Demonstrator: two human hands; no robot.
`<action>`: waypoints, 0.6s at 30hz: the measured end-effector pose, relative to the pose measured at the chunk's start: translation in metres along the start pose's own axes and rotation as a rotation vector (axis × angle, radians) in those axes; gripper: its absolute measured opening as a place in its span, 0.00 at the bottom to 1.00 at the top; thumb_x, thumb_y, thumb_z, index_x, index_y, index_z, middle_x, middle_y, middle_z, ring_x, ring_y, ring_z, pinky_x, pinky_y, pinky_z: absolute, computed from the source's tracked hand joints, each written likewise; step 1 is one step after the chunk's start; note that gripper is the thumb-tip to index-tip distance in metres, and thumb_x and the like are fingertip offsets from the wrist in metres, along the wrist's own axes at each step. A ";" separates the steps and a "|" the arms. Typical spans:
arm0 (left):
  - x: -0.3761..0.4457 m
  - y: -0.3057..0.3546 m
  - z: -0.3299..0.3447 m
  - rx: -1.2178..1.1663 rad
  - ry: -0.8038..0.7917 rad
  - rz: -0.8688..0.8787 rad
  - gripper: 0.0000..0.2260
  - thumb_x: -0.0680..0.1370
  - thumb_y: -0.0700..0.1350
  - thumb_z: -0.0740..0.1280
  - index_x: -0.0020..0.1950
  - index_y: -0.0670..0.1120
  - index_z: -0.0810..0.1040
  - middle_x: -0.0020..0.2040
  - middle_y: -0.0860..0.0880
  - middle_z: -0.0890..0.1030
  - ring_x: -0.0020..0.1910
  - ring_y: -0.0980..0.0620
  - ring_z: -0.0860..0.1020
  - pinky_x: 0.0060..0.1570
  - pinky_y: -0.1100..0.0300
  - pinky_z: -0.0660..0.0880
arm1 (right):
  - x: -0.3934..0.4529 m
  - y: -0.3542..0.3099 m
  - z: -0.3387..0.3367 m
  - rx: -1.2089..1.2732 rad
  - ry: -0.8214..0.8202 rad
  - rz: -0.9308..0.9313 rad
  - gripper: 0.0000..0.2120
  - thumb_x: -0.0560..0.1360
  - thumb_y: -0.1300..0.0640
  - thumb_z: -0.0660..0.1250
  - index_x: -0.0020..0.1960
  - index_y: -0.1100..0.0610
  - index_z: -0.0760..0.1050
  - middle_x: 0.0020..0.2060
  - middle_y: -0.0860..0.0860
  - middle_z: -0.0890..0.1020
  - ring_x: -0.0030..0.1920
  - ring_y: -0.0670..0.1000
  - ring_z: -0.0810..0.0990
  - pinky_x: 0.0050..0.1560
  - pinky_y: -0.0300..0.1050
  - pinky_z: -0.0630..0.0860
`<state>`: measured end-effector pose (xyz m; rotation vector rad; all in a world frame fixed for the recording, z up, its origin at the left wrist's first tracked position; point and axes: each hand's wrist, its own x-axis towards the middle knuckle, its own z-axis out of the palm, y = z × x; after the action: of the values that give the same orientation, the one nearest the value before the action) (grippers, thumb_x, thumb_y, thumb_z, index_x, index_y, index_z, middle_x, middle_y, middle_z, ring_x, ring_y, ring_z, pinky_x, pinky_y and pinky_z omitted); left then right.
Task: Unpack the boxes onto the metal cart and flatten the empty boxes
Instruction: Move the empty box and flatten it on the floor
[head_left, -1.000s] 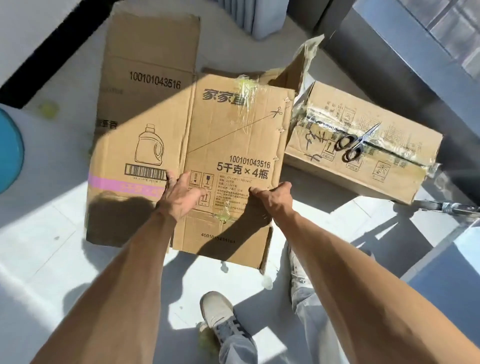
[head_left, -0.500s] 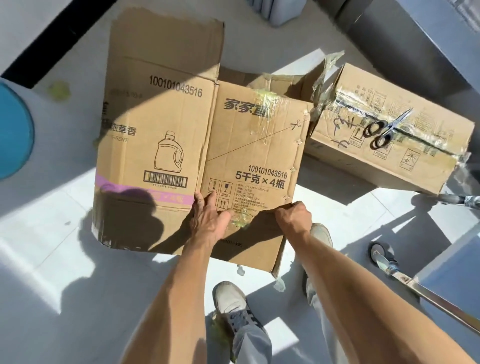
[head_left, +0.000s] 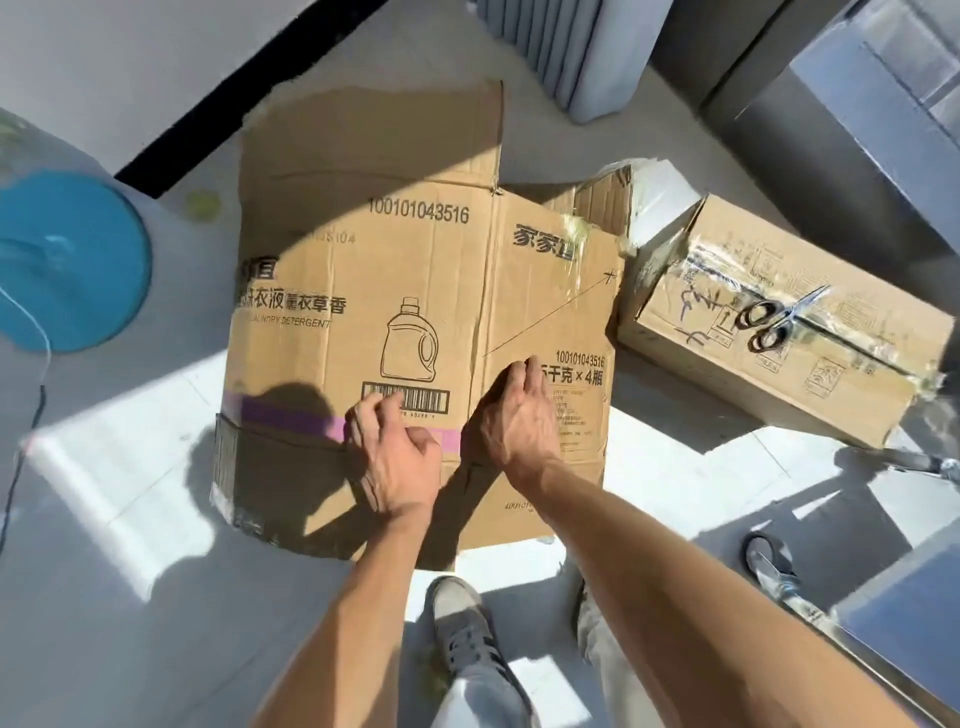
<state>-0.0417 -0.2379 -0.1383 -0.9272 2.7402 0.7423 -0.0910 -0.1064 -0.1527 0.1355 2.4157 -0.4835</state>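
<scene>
A flattened brown detergent box lies on the pale floor in front of me, printed side up. My left hand rests on it at the barcode, fingers slightly bent. Beside it, my right hand presses on the narrower right panel with its fingers straight. Neither hand holds anything. To the right stands a second cardboard box, taped shut, touching the flattened box's right edge.
Scissors lie on the taped box. The metal cart's corner and a caster wheel are at lower right. A blue round object sits at left. My shoe is just below the cardboard.
The box has gone from tilted up to lying flat on the floor. Both hands left its near edge and moved forward onto the top face.
</scene>
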 end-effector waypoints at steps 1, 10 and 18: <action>0.011 0.001 -0.008 -0.027 0.052 -0.135 0.24 0.71 0.37 0.63 0.67 0.45 0.71 0.67 0.41 0.70 0.61 0.37 0.73 0.59 0.44 0.72 | -0.001 -0.011 -0.002 0.050 0.029 0.014 0.33 0.79 0.52 0.59 0.78 0.60 0.48 0.77 0.61 0.50 0.77 0.60 0.53 0.76 0.54 0.55; 0.092 -0.041 -0.030 0.231 -0.306 -0.298 0.38 0.78 0.56 0.64 0.79 0.41 0.49 0.78 0.37 0.50 0.75 0.36 0.56 0.71 0.44 0.61 | 0.017 -0.043 -0.001 -0.219 -0.025 -0.175 0.39 0.76 0.55 0.63 0.79 0.55 0.44 0.78 0.57 0.39 0.78 0.60 0.48 0.74 0.57 0.55; 0.139 -0.121 0.002 0.447 -0.490 -0.180 0.43 0.76 0.63 0.63 0.80 0.47 0.44 0.79 0.40 0.46 0.74 0.36 0.60 0.71 0.46 0.63 | 0.067 -0.051 0.058 -0.591 -0.211 -0.206 0.58 0.68 0.35 0.71 0.78 0.52 0.33 0.75 0.55 0.29 0.76 0.64 0.45 0.72 0.62 0.59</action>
<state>-0.0793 -0.3926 -0.2301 -0.7541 2.2184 0.2557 -0.1202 -0.1770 -0.2206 -0.4032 2.2682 0.1369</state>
